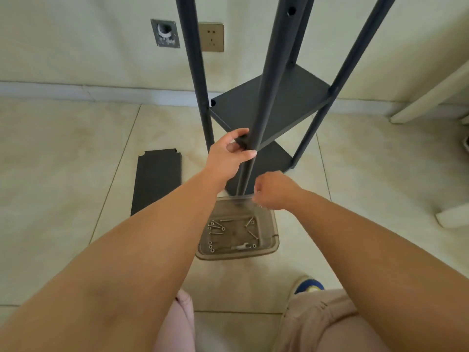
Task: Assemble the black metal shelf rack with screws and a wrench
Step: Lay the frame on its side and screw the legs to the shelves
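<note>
The black metal shelf rack (pixel 269 105) stands upright on the tiled floor with two shelf panels mounted between its posts. My left hand (pixel 229 152) grips the near corner of the upper mounted panel where it meets the front post (pixel 266 92). My right hand (pixel 272 190) hovers lower beside that post with its fingers curled; something small and shiny shows at the fingertips, too small to identify. Below the hands a clear plastic tray (pixel 272 246) holds several screws (pixel 215 227) and a small wrench (pixel 239 247).
A loose black shelf panel (pixel 157 180) lies flat on the floor to the left. The wall behind carries a socket (pixel 211 36) and a metal plate (pixel 165 34). White furniture legs (pixel 429 97) stand at the right. My knees and a blue shoe (pixel 308 285) are at the bottom.
</note>
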